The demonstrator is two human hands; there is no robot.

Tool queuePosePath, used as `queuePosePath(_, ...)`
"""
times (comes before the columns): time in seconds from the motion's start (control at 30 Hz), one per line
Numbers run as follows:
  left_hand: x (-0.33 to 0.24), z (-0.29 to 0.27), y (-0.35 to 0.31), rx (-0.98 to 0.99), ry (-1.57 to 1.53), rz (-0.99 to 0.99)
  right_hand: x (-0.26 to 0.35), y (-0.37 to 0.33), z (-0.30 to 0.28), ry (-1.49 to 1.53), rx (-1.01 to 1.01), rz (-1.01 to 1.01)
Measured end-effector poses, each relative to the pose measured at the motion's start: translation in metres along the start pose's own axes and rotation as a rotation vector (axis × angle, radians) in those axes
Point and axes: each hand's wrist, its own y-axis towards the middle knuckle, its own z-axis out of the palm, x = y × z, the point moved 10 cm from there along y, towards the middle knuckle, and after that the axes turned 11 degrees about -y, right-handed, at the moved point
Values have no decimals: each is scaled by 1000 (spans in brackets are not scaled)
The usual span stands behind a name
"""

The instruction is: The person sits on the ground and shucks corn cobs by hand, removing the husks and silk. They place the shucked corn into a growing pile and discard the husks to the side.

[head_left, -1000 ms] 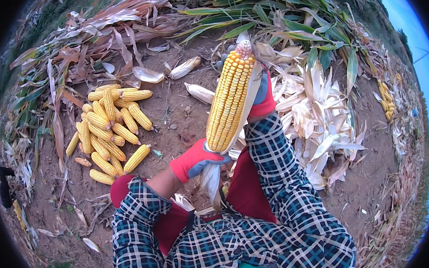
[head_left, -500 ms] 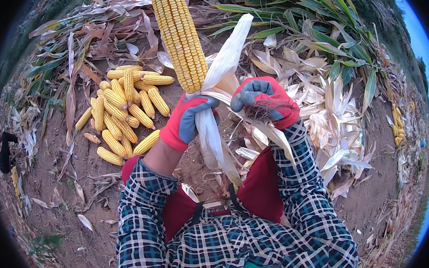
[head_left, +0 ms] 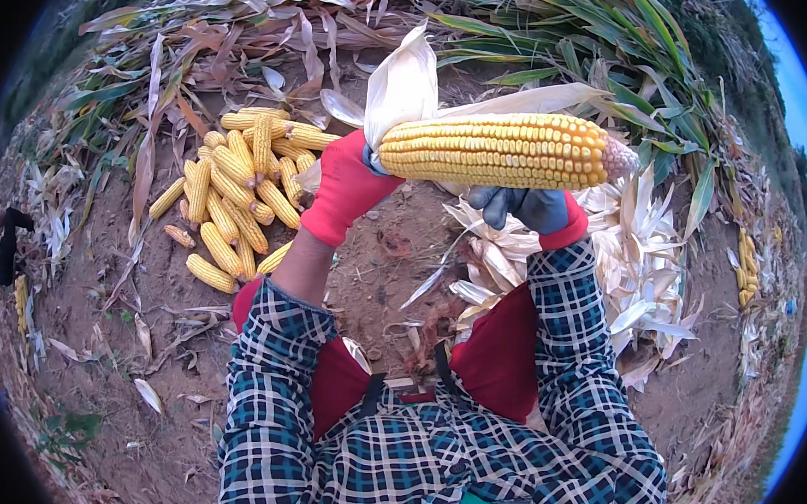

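Observation:
A large yellow ear of corn [head_left: 493, 148] lies level in front of me, its pale tip pointing right. My left hand [head_left: 357, 177], in a red and grey glove, is closed around its base end. Pale peeled-back husk [head_left: 403, 78] rises from that end, and another strip [head_left: 533, 100] stretches rightward behind the ear. Just below the ear is my right hand [head_left: 528, 209], gloved alike, with its visible fingers curled. The ear covers part of that hand, so what it grips is hidden.
Husked ears [head_left: 232, 181] form a pile on the soil at left. Loose dry husks [head_left: 625, 247] are heaped at right. Stalks and green leaves [head_left: 610, 43] lie along the far side. More ears [head_left: 746, 268] lie far right; another person [head_left: 2, 241] is at the far left.
The ear has swung from upright to level, tip now to the right. My left hand turned with it. My right hand has moved under the ear, and the dark silk strands at its fingers no longer show.

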Motion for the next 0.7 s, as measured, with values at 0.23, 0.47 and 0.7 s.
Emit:
queuePosePath(0.23,-15,33,-12,199,611,317,-73,-12,49,419,180,190)
queuePosePath(0.47,-4,48,-18,99,407,147,-56,-23,-32,-155,-528,27)
queuePosePath(0.7,42,126,-83,153,-786,-741,-14,-7,-66,-208,-666,-377)
